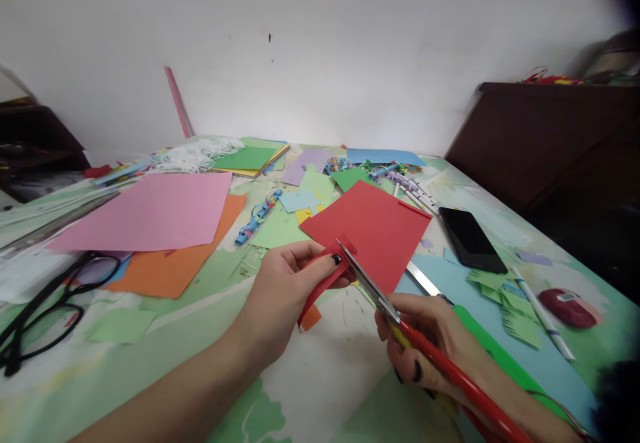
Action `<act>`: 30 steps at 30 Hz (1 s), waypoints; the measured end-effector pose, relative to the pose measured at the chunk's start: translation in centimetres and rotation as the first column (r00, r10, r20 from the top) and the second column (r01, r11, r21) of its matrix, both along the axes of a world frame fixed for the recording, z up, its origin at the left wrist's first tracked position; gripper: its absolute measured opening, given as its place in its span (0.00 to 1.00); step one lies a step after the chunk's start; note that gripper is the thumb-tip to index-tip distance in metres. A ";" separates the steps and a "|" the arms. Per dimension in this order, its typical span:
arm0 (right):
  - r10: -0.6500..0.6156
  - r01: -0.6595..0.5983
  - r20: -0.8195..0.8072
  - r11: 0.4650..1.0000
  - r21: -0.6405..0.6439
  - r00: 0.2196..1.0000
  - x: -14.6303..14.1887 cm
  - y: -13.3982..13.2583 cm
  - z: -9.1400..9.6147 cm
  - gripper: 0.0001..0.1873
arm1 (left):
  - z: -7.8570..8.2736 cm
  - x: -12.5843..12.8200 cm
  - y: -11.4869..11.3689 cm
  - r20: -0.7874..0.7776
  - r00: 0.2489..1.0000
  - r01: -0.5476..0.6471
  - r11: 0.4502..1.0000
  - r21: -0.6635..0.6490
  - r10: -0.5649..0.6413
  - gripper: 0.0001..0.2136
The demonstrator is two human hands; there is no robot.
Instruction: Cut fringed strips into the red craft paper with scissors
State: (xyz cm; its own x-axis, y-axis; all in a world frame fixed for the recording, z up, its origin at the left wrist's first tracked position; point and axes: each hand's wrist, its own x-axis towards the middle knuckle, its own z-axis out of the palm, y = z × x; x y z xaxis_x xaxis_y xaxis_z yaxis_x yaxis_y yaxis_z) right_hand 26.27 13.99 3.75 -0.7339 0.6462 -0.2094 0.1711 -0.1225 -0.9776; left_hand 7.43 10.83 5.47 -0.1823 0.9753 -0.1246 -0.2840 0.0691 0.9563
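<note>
My left hand pinches the near corner of a red paper sheet, and a cut strip of that sheet folds down under my fingers. My right hand grips red-handled scissors. Their metal blades point up and left into the edge of the red paper, right beside my left thumb.
A pink sheet lies over an orange one at left, near black glasses. A black phone, a white pen and a red object lie at right. Coloured paper scraps and rolled paper pieces cover the back.
</note>
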 end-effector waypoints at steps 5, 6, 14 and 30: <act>-0.002 0.001 -0.015 0.998 -0.055 1.000 0.1 0.0 0.5 0.22 | 0.0 -0.1 -0.1 0.003 1.000 -0.002 1.000 -0.013 0.002 0.07; -0.004 0.003 -0.017 0.998 -0.060 1.000 0.1 0.0 0.4 0.23 | 0.0 -0.1 -0.1 0.001 1.000 -0.003 1.000 -0.012 0.003 0.07; -0.001 -0.004 -0.066 0.997 -0.072 0.998 0.0 0.2 0.1 0.24 | -0.1 -0.1 0.1 0.010 0.999 -0.031 0.999 -0.008 0.031 0.06; 0.000 0.001 -0.052 0.999 0.035 0.999 -0.1 0.2 -0.5 0.19 | -0.3 -0.1 0.2 -0.011 0.999 -0.030 1.000 -0.006 0.030 0.07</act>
